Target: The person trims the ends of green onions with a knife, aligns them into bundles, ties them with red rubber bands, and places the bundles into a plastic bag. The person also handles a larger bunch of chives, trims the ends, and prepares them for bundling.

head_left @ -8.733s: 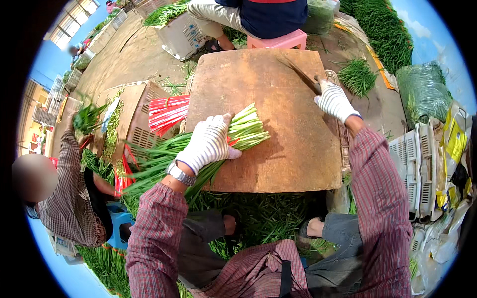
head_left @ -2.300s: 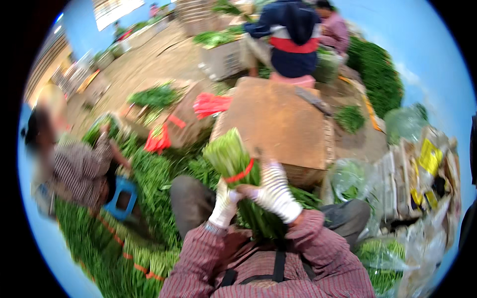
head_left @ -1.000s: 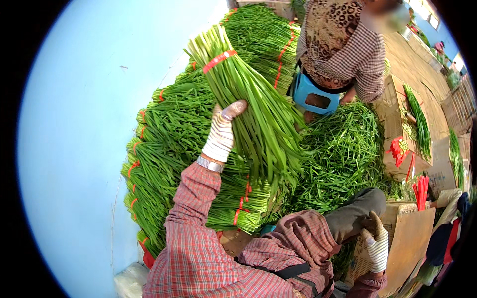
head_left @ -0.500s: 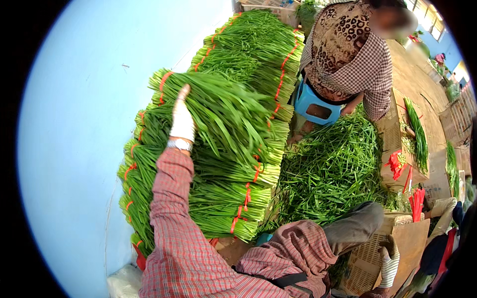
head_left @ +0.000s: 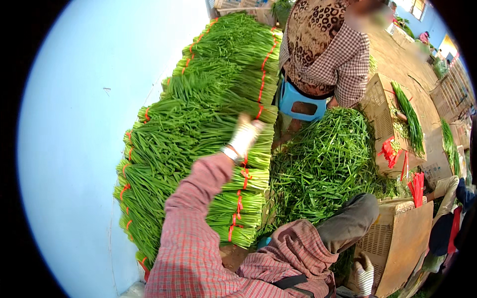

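Lying along the blue wall [head_left: 89, 134]: green bundles [head_left: 184, 141], packed side by side in one long stack, leaves overlapping toward the middle, pale cut ends along both long edges.
Bands [head_left: 124, 190]: red, tied around the bundles near the cut ends; we see them in broken lines down both edges.
Left hand [head_left: 245, 135]: white glove, above the right part of the stack, near the red bands.
Left fingers: blurred; we cannot tell whether they are open or closed, nor whether they touch the leaves.
Right hand [head_left: 364, 275]: striped white glove, low in view, just beside the crate [head_left: 372, 243].
Right fingers: small in view; we cannot tell how far they are closed.
Table [head_left: 405, 248]: brown board on the crate, red strips [head_left: 417, 188] standing at its far end.
Loose leaves [head_left: 328, 154]: a green heap, right of the stack.
Co-worker [head_left: 343, 74]: checked sleeve, seated on a blue stool [head_left: 287, 99] beside the stack.
Second crate [head_left: 376, 99]: we list a green bunch [head_left: 410, 119] and more red strips upon it.
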Demonstrator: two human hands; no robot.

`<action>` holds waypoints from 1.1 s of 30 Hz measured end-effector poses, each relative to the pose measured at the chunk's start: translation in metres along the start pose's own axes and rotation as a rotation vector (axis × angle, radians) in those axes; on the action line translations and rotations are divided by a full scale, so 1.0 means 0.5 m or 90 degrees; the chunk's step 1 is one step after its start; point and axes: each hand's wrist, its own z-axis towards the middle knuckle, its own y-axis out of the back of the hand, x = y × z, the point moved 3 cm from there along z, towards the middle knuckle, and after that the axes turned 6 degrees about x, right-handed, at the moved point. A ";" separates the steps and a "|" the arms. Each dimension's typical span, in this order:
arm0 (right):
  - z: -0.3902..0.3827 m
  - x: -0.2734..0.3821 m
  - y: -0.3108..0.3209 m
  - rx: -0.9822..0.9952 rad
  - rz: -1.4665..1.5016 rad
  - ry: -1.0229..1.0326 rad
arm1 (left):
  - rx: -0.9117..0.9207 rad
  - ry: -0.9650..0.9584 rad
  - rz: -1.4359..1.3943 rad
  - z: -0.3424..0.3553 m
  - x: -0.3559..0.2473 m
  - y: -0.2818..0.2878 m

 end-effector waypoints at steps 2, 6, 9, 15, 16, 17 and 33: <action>-0.026 0.024 -0.027 0.038 -0.110 -0.001 | 0.187 -0.220 -0.026 -0.051 0.045 -0.195; -0.059 0.031 -0.023 -0.035 -0.090 -0.124 | 0.638 -0.119 -0.032 -0.191 -0.115 -0.439; -0.036 0.030 0.010 -0.049 -0.185 -0.027 | 0.733 -0.163 0.021 -0.205 -0.197 -0.520; -0.041 -0.031 0.089 -0.016 -0.057 0.015 | 0.776 -0.157 -0.012 -0.226 -0.302 -0.750; -0.050 -0.037 0.115 -0.036 -0.089 -0.010 | 0.777 -0.180 -0.003 -0.236 -0.318 -0.804; -0.051 -0.045 0.140 -0.056 -0.090 -0.017 | 0.775 -0.206 0.015 -0.240 -0.336 -0.857; 0.038 -0.129 0.338 -0.086 -0.268 0.045 | 0.496 -0.333 0.134 -0.210 -0.415 -1.486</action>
